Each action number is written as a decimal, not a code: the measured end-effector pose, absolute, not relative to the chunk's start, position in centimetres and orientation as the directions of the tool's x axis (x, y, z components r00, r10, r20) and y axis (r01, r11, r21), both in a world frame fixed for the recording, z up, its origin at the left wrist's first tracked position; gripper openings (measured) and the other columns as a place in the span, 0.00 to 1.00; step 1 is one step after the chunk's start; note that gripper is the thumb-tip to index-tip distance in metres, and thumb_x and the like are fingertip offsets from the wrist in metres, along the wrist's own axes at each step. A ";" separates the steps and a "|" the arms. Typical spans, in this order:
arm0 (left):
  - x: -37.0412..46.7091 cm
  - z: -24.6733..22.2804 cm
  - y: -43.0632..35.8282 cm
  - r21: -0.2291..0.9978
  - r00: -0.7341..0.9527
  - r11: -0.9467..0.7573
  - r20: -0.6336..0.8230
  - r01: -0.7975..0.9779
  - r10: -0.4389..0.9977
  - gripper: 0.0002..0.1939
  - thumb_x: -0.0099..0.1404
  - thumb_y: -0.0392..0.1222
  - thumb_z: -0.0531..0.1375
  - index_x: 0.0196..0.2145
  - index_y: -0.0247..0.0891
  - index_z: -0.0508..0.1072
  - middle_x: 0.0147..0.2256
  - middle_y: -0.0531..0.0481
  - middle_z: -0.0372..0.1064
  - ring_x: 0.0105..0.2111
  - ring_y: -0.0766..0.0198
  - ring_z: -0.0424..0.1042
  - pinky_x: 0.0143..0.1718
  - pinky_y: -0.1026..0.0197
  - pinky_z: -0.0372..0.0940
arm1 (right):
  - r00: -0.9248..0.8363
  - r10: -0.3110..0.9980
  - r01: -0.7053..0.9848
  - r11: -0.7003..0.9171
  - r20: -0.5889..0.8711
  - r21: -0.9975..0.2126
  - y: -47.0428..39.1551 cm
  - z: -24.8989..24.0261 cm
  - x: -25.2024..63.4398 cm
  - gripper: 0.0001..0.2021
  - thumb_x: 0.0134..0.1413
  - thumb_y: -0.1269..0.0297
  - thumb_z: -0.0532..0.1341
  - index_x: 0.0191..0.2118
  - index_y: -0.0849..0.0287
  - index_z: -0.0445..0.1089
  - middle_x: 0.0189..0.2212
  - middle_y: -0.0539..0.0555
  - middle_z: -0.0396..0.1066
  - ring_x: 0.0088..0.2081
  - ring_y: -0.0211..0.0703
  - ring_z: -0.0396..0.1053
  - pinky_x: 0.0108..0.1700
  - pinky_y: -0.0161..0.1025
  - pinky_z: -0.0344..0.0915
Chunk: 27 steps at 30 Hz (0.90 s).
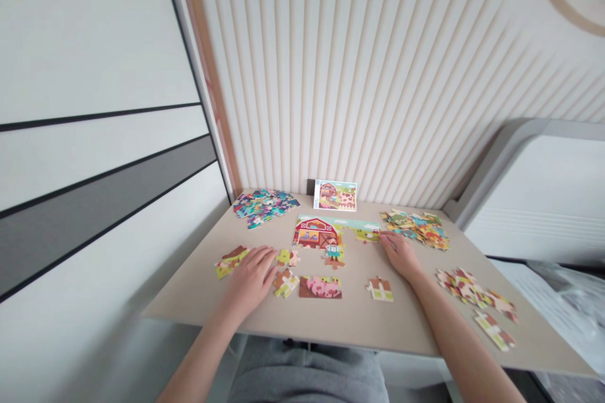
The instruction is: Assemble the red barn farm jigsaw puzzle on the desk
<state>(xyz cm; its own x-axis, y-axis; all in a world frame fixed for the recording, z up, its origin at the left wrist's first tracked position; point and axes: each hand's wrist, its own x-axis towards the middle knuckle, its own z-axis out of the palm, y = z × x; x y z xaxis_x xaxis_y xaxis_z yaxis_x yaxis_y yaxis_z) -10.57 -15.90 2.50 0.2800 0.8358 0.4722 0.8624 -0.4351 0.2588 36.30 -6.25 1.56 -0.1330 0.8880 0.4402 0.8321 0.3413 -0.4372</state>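
A partly joined farm jigsaw puzzle (316, 233) lies mid-table, with a red barn, a strip of sky and a standing figure. My right hand (401, 253) is at the right end of that strip, fingers bent and fingertips on a puzzle piece (373, 235) with green field on it. My left hand (255, 272) lies palm down with fingers stretched, between a yellow-green and brown piece group (231, 261) and loose pieces (286, 282); what is under the palm is hidden. Nearer me are a joined pink pig section (320, 287) and a fence piece (380, 289).
A picture card (335, 195) of the farm scene leans at the wall. Piles of blue-purple pieces (265, 204) and orange-green pieces (418, 228) lie at the back. More pieces (472, 293) are at the right, with a fence piece (494, 329) near the table's edge.
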 end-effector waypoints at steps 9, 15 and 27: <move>-9.8 0.9 -13.9 0.376 0.277 -0.437 0.409 0.817 0.869 0.23 0.71 0.48 0.59 0.61 0.44 0.68 0.58 0.43 0.71 0.58 0.51 0.69 0.61 0.46 0.64 | -0.135 0.892 0.825 0.342 0.431 -0.449 -6.1 1.4 36.5 0.27 0.69 0.46 0.46 0.45 0.55 0.79 0.51 0.59 0.76 0.53 0.55 0.71 0.58 0.51 0.66; -9.6 1.2 -14.7 0.399 0.236 -0.421 0.435 0.815 0.869 0.22 0.69 0.45 0.60 0.60 0.46 0.68 0.55 0.44 0.71 0.56 0.51 0.70 0.58 0.47 0.66 | -0.136 0.905 0.815 0.334 0.404 -0.474 -5.9 1.1 36.8 0.27 0.68 0.46 0.46 0.45 0.53 0.80 0.51 0.59 0.76 0.53 0.56 0.71 0.59 0.52 0.65; -9.1 2.2 -15.3 0.429 0.299 -0.465 0.399 0.774 0.867 0.19 0.74 0.43 0.54 0.60 0.46 0.67 0.57 0.45 0.71 0.58 0.54 0.70 0.61 0.47 0.65 | -0.135 0.901 0.815 0.337 0.411 -0.471 -5.5 0.5 37.4 0.24 0.68 0.46 0.49 0.44 0.54 0.79 0.52 0.59 0.76 0.53 0.56 0.71 0.58 0.51 0.65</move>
<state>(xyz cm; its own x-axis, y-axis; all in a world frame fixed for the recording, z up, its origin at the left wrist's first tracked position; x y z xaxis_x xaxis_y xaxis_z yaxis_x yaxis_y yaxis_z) -9.05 -15.34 2.17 0.2991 0.8666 0.3994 0.7742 -0.4650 0.4293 37.41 -5.50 0.54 -0.1350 0.9014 0.4114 0.8154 0.3370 -0.4707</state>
